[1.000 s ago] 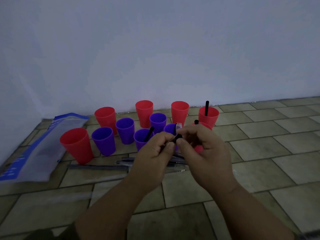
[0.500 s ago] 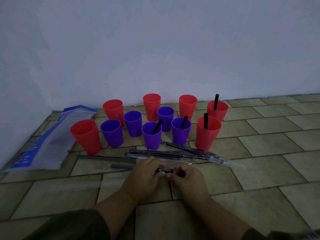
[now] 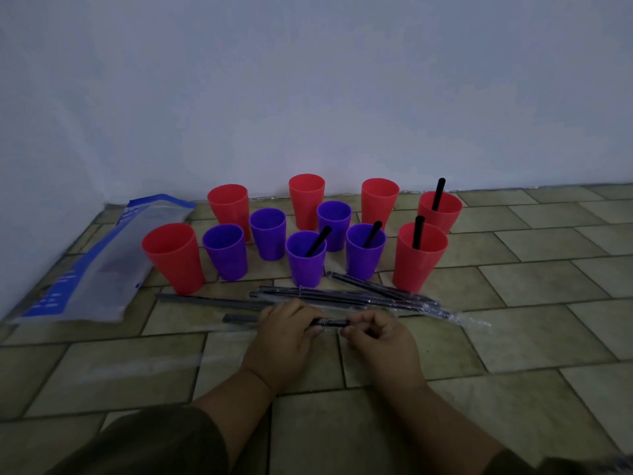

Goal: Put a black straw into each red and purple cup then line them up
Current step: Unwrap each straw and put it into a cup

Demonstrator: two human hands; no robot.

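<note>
Several red and purple cups stand on the tiled floor near the wall. Black straws stick out of two purple cups [image 3: 306, 258] [image 3: 364, 250] and two red cups [image 3: 418, 257] [image 3: 440, 210] on the right. The other cups, such as the red cup [image 3: 174, 257] at the left, hold none. A pile of wrapped black straws [image 3: 359, 298] lies in front of the cups. Just in front of that pile, my left hand [image 3: 286, 329] and my right hand [image 3: 375, 332] pinch the two ends of one wrapped straw [image 3: 330, 322], held level low over the floor.
A blue and clear plastic bag [image 3: 99, 262] lies at the left by the wall. An empty clear wrapper [image 3: 137, 359] lies on the tiles at the near left. The wall runs right behind the cups.
Both hands came down from in front of the cups to the floor by the straw pile. They now hold a wrapped straw level between them.
</note>
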